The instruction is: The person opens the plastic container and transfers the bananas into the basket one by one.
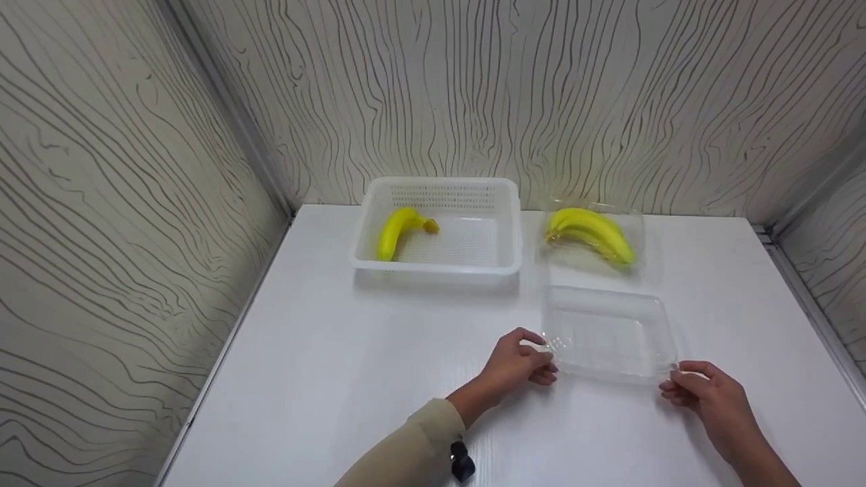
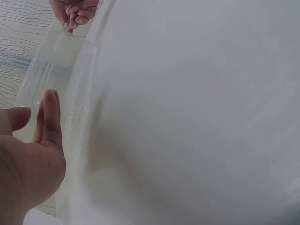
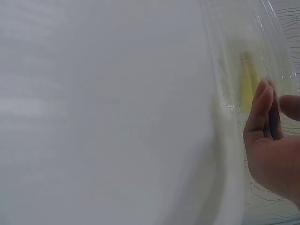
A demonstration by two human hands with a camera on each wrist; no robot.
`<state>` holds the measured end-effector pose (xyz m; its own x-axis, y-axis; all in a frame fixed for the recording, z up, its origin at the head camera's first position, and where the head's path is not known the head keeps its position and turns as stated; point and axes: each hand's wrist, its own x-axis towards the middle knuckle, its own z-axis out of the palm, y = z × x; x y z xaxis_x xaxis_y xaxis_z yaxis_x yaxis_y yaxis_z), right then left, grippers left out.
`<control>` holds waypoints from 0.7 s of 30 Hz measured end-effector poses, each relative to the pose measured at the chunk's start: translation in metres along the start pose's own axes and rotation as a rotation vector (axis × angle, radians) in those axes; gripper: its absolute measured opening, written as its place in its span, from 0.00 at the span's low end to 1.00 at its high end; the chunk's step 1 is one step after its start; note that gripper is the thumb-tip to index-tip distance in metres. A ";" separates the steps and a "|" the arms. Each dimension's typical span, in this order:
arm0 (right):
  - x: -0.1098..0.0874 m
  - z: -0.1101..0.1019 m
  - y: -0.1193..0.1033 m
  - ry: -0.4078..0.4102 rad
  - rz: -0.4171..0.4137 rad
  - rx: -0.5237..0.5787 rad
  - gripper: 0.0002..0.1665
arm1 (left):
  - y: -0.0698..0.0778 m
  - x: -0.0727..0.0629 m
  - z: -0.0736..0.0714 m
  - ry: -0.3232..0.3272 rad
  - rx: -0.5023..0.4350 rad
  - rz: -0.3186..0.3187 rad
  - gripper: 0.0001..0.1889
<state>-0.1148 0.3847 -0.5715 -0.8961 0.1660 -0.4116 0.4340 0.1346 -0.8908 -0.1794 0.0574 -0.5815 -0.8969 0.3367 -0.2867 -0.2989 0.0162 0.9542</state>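
In the head view a clear plastic clamshell box (image 1: 602, 338) lies open on the right, its near half towards me. My left hand (image 1: 517, 362) holds the near half at its left front corner, thumb and index finger on either side of the edge. At the opposite front corner my right hand (image 1: 714, 399) pinches the rim between thumb and index finger. The left wrist view shows the right hand (image 2: 79, 10) gripping the plastic edge. A yellow banana (image 1: 595, 231) rests in the box's far half.
To the left of the box stands a white plastic basket (image 1: 436, 268) with another banana (image 1: 399, 233) inside. Patterned panels (image 1: 433, 88) rise behind and beside the white table (image 1: 304, 379). A small black object (image 1: 462, 463) is by the left sleeve.
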 end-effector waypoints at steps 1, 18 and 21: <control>0.000 -0.002 0.000 0.007 0.000 -0.002 0.11 | 0.000 0.000 0.000 -0.007 0.004 -0.001 0.11; -0.001 -0.072 0.010 0.201 0.041 0.295 0.09 | -0.003 0.001 -0.018 -0.022 0.018 0.018 0.11; 0.001 -0.088 0.014 0.244 0.036 0.327 0.10 | -0.004 0.001 -0.023 -0.006 0.017 0.014 0.10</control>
<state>-0.1013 0.4724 -0.5675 -0.8155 0.3973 -0.4209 0.3770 -0.1871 -0.9071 -0.1870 0.0358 -0.5879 -0.8991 0.3423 -0.2729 -0.2807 0.0275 0.9594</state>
